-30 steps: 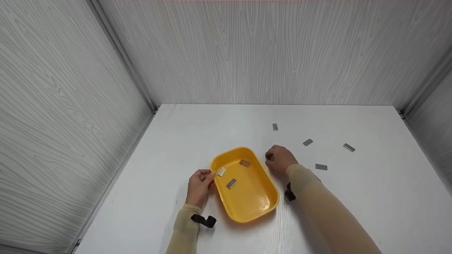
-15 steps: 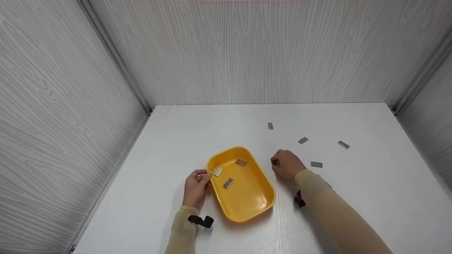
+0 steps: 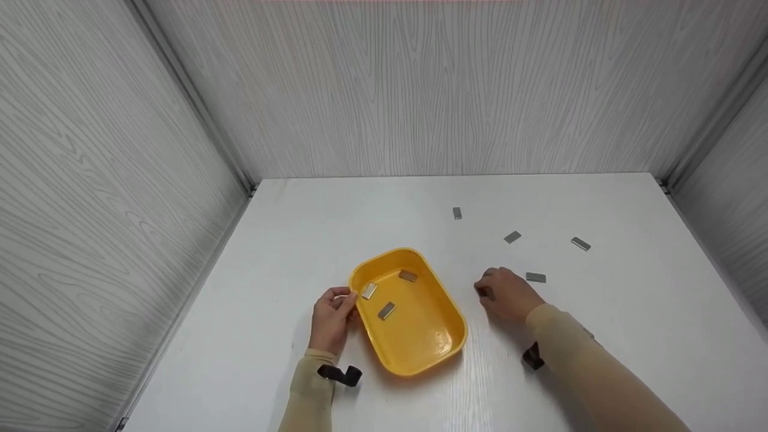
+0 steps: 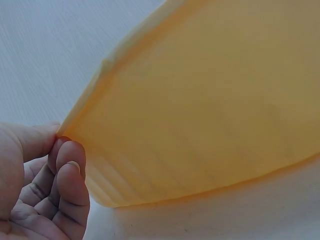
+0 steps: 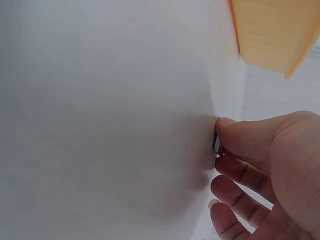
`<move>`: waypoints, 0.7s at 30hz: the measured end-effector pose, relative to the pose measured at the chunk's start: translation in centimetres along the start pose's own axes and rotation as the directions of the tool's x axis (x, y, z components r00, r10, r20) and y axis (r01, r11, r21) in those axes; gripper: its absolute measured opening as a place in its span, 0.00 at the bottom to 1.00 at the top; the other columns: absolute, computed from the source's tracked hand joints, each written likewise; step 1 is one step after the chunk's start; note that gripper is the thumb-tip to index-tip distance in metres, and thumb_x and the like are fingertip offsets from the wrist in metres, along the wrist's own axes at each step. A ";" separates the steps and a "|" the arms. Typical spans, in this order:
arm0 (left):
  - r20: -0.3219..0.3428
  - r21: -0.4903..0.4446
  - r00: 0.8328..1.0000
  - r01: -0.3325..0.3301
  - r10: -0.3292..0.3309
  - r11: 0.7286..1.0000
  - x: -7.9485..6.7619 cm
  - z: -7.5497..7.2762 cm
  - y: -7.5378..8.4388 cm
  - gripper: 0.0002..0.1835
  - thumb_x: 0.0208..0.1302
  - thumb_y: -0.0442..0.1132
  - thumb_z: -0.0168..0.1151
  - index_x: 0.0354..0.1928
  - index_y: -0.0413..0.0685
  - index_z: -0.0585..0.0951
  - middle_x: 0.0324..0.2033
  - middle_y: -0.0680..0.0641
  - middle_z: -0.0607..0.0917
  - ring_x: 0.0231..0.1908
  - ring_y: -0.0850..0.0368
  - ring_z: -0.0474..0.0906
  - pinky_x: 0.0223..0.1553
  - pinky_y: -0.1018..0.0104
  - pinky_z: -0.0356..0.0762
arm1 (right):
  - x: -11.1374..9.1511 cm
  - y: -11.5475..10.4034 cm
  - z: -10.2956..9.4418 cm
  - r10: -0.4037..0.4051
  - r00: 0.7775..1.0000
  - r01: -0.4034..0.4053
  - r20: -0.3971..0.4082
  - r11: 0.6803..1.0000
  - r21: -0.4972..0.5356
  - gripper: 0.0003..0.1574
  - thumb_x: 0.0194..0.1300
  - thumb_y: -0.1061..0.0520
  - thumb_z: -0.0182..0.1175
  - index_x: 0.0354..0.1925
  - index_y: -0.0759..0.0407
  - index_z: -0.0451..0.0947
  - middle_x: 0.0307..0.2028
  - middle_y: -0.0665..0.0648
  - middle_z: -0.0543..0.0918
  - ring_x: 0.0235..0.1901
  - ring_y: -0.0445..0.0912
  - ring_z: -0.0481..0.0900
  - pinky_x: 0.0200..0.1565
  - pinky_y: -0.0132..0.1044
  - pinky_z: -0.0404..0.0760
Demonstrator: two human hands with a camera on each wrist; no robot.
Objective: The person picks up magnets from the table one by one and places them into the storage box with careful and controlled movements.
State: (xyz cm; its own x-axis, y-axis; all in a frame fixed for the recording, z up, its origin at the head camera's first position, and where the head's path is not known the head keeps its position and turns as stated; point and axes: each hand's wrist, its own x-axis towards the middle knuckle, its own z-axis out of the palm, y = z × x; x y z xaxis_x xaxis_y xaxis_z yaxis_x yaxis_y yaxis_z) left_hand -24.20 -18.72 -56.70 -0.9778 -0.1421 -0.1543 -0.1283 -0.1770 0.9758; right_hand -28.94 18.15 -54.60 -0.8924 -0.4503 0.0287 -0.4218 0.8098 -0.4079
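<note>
A yellow plastic tray [image 3: 420,336] sits on the white table, with three small flat metal pieces inside, one of them a grey rectangle [image 3: 387,311]. My left hand [image 3: 330,318] pinches the tray's left rim between thumb and fingers. To the right of the tray, my right hand [image 3: 509,295] is low at the tabletop. In the right wrist view its thumb and index finger pinch a small shiny metal piece [image 5: 217,143] against the table surface, mostly covered by the fingertips; the other fingers curl loosely below.
Several similar metal pieces lie on the table: one at the back [image 3: 457,213], others further right, including a rectangular piece [image 3: 536,277] close beside the right hand. Another is partly hidden behind the right sleeve [image 3: 591,366]. Grey wood-grain panels [image 3: 456,90] enclose the table's back and sides.
The right hand has moved rightward and slightly nearer, away from the tray's side. The left hand keeps its hold on the rim. The head view has shifted slightly.
</note>
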 end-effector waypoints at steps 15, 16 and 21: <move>0.007 0.021 0.999 -0.035 0.035 0.999 0.0 0.1 0.2 0.17 0.64 0.42 0.64 0.49 0.40 0.75 0.41 0.32 0.80 0.31 0.51 0.77 0.34 0.64 0.79 | -3.9 0.9 -0.7 -0.105 0.994 0.105 0.000 0.991 -0.087 0.14 0.58 0.60 0.67 0.45 0.54 0.84 0.39 0.50 0.80 0.40 0.46 0.73 0.48 0.42 0.79; 0.006 0.029 0.999 -0.033 0.033 0.999 0.0 0.1 0.2 0.17 0.64 0.43 0.64 0.49 0.41 0.75 0.41 0.32 0.81 0.32 0.51 0.77 0.34 0.64 0.80 | -4.1 1.0 -0.8 -0.106 0.994 0.105 0.000 0.990 -0.091 0.15 0.58 0.60 0.67 0.46 0.54 0.84 0.39 0.50 0.81 0.40 0.46 0.73 0.48 0.43 0.79; 0.001 0.073 1.000 -0.022 0.022 0.997 0.0 0.1 0.2 0.16 0.64 0.43 0.64 0.49 0.42 0.75 0.40 0.35 0.82 0.33 0.49 0.77 0.36 0.63 0.80 | -4.8 1.2 -0.8 -0.083 0.997 0.083 0.003 0.993 -0.086 0.16 0.58 0.60 0.68 0.47 0.55 0.84 0.40 0.50 0.81 0.42 0.47 0.75 0.50 0.44 0.78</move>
State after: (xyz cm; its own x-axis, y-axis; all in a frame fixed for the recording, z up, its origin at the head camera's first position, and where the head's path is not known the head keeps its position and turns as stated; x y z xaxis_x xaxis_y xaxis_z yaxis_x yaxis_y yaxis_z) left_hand -24.24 -18.65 -56.49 -0.9804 -0.1454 -0.1328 -0.1186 -0.1027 0.9876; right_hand -25.27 21.60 -54.53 -0.8537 -0.5174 0.0598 -0.5069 0.7989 -0.3236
